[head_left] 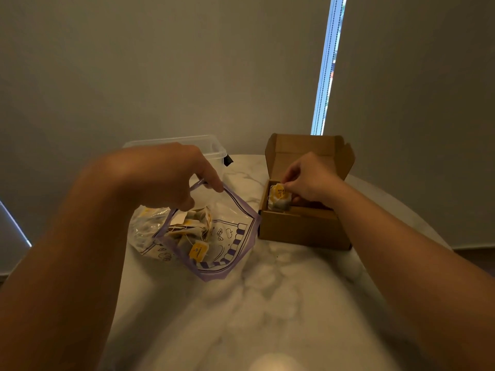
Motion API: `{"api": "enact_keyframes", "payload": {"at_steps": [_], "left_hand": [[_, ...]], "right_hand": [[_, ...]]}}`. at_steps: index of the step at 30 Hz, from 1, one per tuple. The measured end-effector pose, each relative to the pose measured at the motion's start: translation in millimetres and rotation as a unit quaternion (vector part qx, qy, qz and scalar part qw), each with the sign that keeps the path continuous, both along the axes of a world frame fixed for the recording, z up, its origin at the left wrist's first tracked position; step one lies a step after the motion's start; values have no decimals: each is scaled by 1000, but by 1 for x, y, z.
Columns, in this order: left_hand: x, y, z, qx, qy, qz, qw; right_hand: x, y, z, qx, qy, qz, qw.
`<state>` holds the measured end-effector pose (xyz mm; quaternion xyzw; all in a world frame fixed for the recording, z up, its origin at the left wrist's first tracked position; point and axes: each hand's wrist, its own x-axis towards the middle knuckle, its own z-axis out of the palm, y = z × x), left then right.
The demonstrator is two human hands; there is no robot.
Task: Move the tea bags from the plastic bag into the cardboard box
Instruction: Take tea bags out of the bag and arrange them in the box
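A clear plastic bag point(233, 236) with a purple zip rim and purple drawings lies on the marble table, its mouth held open. My left hand point(174, 180) pinches the bag's upper rim. Several tea bags point(198, 251) with yellow tags are inside it. To the right stands a brown cardboard box point(302, 228) with its lid flipped up. My right hand point(310, 180) is over the box and pinches a tea bag point(280, 200) by its yellow tag, at the box's left inner side. The rest of the box's inside is hidden by my hand.
A clear plastic container point(214, 148) with a black clip stands behind the bag at the table's far edge. The round marble table point(281, 290) extends toward me. A wall and roller blinds rise close behind the table.
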<state>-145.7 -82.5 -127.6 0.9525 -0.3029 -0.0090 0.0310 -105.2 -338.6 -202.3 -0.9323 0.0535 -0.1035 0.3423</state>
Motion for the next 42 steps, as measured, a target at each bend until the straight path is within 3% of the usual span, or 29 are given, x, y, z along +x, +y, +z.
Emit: {"api": "enact_keyframes", "payload": {"at_steps": [8,12,18,25,29,32,42], "left_hand": [[2,1,-1,-6,2,-4,1000],[1,0,-2,-2,4,-7,1000],[1,-1,-1,3,-3,-11,1000],[-1,-2,0,9,-14,-7,1000],[-2,-2,-1,8,-27,-8,1000],[0,-1,-2,13,-31,-5,999],[3,-2,-3,19,-23,-4,1000]], "right_hand": [[26,7,-22,-70,13,13,997],[30,3,-26,-143,-32,-26,989],[15,-4,-20,-178,-96,-42,978],[-64,29,8,-54,-188,11,981],[-106,71,18,39,-143,147,978],[-112,101,6,-11,-76,200,977],[-62,139,-21,-165,27,140,976]]}}
